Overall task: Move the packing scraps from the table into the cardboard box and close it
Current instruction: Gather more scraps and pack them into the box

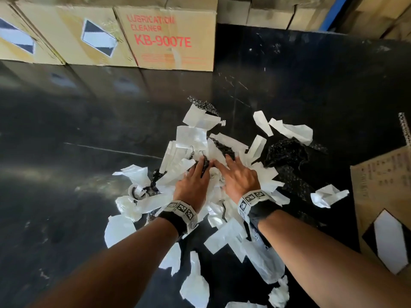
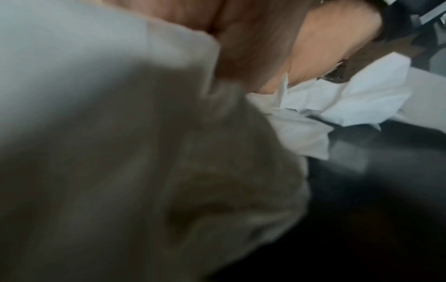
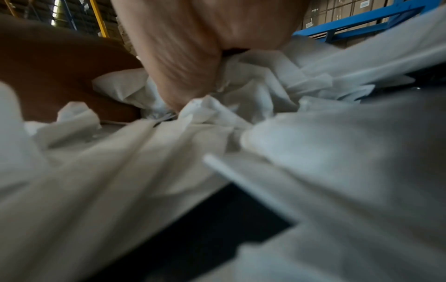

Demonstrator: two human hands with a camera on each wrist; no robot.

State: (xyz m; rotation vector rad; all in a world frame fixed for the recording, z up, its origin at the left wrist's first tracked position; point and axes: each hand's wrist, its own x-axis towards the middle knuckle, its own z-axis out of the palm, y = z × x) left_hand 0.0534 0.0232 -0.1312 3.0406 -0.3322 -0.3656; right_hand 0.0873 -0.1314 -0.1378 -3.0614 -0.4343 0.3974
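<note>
Left hand point(image 1: 193, 182), right hand point(image 1: 239, 177) flat on packing scraps point(image 1: 193, 138); black table point(image 1: 66, 174)

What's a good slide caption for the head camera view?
Both hands, left and right, press into a pile of white and black packing scraps on a black table.

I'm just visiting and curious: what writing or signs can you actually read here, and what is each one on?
"LUBRICATION CLEANER" in red, on the cardboard box at the back.
"KB-9007E" in red, same box, below it.
Smaller red lines under that: too blurred to read.
Print on the cardboard box at the right: too small to read.
Black-and-white square codes on the wristbands: patterns, no words.
</note>
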